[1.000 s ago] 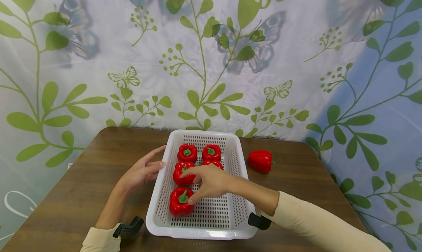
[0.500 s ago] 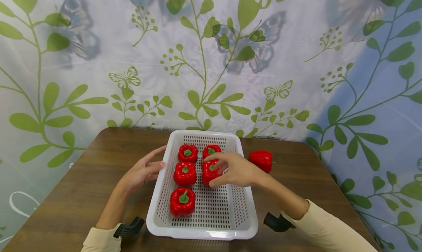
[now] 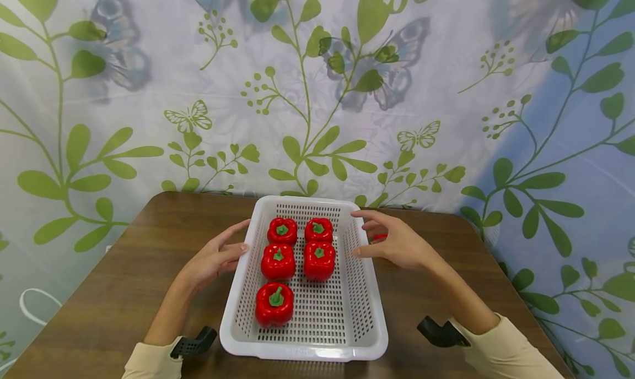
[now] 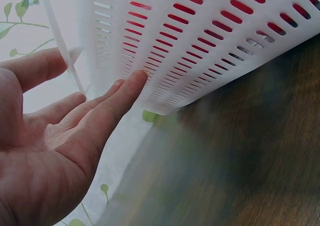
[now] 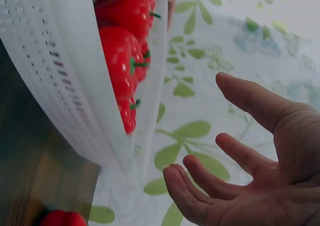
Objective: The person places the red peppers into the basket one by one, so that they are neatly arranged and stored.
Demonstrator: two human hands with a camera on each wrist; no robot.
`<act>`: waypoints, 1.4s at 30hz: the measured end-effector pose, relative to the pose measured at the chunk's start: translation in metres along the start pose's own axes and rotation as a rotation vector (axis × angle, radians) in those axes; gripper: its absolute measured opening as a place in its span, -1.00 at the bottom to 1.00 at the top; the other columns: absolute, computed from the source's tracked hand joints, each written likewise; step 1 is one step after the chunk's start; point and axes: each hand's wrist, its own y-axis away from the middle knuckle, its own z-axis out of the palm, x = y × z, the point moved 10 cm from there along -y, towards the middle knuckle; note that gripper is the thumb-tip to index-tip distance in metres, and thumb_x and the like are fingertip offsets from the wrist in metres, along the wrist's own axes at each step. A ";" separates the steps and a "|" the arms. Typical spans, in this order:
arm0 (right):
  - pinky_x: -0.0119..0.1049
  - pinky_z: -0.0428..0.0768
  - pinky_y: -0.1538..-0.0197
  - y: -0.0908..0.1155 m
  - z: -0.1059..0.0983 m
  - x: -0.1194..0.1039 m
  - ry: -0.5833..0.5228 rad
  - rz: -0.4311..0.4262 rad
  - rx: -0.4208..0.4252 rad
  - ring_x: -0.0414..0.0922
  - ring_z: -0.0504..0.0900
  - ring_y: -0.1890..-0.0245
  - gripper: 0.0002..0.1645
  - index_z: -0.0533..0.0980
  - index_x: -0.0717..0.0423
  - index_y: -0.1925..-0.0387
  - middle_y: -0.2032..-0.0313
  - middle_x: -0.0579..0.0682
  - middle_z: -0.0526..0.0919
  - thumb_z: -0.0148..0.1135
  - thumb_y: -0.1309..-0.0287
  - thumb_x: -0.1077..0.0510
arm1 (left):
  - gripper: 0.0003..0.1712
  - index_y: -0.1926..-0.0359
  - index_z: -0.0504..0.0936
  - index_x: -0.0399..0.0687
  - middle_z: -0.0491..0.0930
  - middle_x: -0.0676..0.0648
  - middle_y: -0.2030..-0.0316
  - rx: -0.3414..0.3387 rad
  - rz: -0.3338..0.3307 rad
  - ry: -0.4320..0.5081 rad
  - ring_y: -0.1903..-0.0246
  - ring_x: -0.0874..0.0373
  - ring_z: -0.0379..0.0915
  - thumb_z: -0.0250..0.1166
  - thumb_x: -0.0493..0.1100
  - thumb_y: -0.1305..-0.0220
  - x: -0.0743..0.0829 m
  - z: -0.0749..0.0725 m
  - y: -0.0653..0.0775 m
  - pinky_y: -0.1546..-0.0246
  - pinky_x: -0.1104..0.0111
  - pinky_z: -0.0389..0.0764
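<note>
In the head view a white plastic basket [image 3: 302, 352] stands on the table. Inside sit several red bell peppers: three in the left column, the nearest [image 3: 274, 313] at the front, and two in the right column, one [image 3: 319, 262] in the middle row. My left hand [image 3: 210, 260] rests against the basket's left side, fingers extended along the wall and thumb at the rim. Above the right rim my right hand [image 3: 399, 241] holds nothing, its fingers spread and loosely bent. It mostly hides another red pepper [image 3: 380, 237], which lies on the table outside the basket.
The brown wooden table [image 3: 149, 241] ends at the back against a hanging cloth [image 3: 317, 92] with leaves and butterflies. A white cable [image 3: 32, 307] shows at the left edge. Each wrist wears a black camera mount [image 3: 443, 333].
My right hand has moved from over the left-column peppers rightward across the basket to its right rim, now covering most of the loose pepper. The left hand has stayed at the left side.
</note>
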 end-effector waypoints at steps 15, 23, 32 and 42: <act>0.37 0.44 -0.28 0.003 -0.038 0.056 -0.012 0.113 0.122 0.34 0.33 -0.40 0.02 0.16 -0.21 -0.56 -0.45 0.27 0.29 0.42 -0.17 -0.19 | -0.23 -0.61 -0.01 0.09 0.39 -0.41 -0.36 0.007 -0.019 0.013 -0.13 -0.10 0.65 0.13 -0.18 -0.53 -0.001 -0.002 -0.001 -0.06 0.04 0.69; 0.38 0.34 -0.36 0.004 -0.046 0.091 -0.071 0.163 0.166 0.32 0.15 -0.51 0.09 0.07 -0.18 -0.59 -0.53 0.30 0.12 0.43 -0.17 -0.22 | -0.23 -0.61 -0.01 0.07 0.40 -0.41 -0.36 0.001 -0.009 0.003 -0.12 -0.09 0.65 0.12 -0.18 -0.53 0.001 -0.002 0.000 -0.06 0.05 0.69; 0.41 0.25 -0.39 0.004 -0.049 0.130 -0.094 0.220 0.185 0.36 0.11 -0.51 0.14 0.03 -0.10 -0.61 -0.54 0.35 0.08 0.43 -0.16 -0.20 | -0.22 -0.61 -0.01 0.09 0.39 -0.42 -0.37 -0.006 -0.010 0.010 -0.14 -0.11 0.64 0.12 -0.18 -0.53 0.001 -0.001 -0.002 -0.05 0.03 0.69; 0.42 0.27 -0.37 -0.004 -0.042 0.163 -0.146 0.245 0.157 0.37 0.07 -0.51 0.18 -0.04 0.01 -0.62 -0.51 0.43 0.07 0.45 -0.18 -0.08 | -0.23 -0.61 0.01 0.14 0.37 -0.40 -0.38 0.006 -0.019 0.003 -0.17 -0.14 0.61 0.13 -0.16 -0.53 0.001 -0.003 -0.002 -0.08 0.03 0.68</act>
